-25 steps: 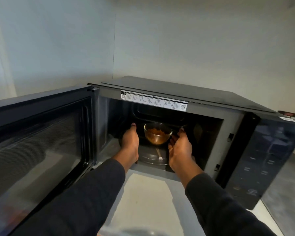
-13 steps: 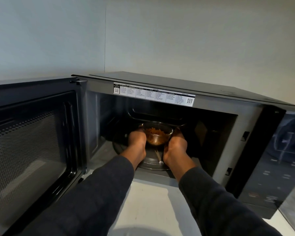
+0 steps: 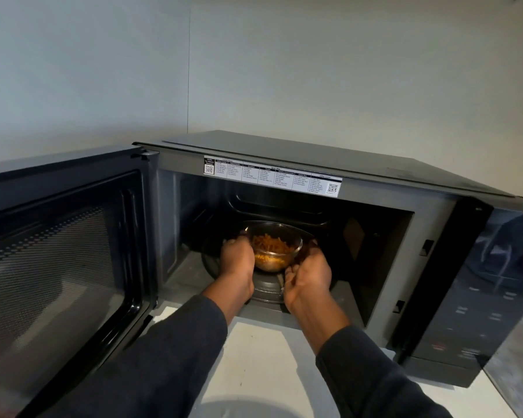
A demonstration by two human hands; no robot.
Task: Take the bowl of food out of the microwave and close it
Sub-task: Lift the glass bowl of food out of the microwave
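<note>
Both hands, left hand [image 3: 237, 263] and right hand [image 3: 310, 274], cupped around glass bowl [image 3: 274, 251]. Inside open microwave [image 3: 360, 188], above turntable [image 3: 266, 289].

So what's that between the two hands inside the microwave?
In the head view, a glass bowl of orange food sits between the left hand and right hand.

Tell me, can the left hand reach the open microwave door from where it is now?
Probably yes. The left hand cups the clear glass bowl of orange food inside the black microwave; its open door stands just left, nothing between, but the bowl would then rest on the right hand alone.
</note>
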